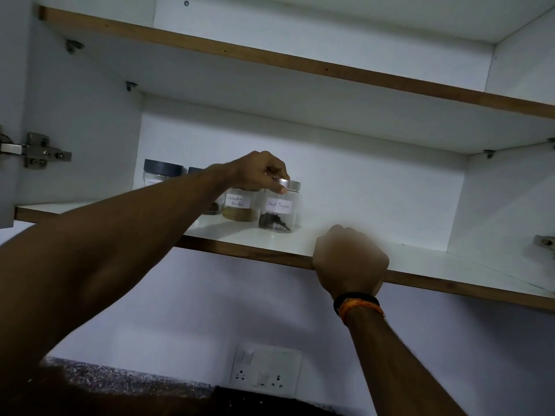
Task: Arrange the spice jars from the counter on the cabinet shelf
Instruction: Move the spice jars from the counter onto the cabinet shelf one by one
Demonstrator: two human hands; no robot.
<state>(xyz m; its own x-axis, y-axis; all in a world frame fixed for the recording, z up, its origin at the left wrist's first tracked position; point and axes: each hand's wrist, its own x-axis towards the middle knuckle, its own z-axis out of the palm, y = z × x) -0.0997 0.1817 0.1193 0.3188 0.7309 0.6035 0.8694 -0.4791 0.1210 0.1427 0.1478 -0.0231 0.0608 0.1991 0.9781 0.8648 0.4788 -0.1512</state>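
Note:
Several clear spice jars stand in a row on the lower cabinet shelf (pixel 420 259). The rightmost one, labelled Black Pepper (pixel 279 211), has a silver lid, and my left hand (pixel 261 172) grips that lid from above. Beside it on the left is the Coriander Powder jar (pixel 238 205) with brown powder. Further left stands a jar with a dark lid (pixel 160 172); another jar is mostly hidden behind my left forearm. My right hand (pixel 350 259) rests on the shelf's front edge, fingers curled over it.
An upper shelf (pixel 270 58) spans the cabinet above. A door hinge (pixel 39 150) sits on the left wall. Below, the wall carries a switch and socket plate (pixel 267 370), and a speckled counter (pixel 120 376) lies at the bottom left.

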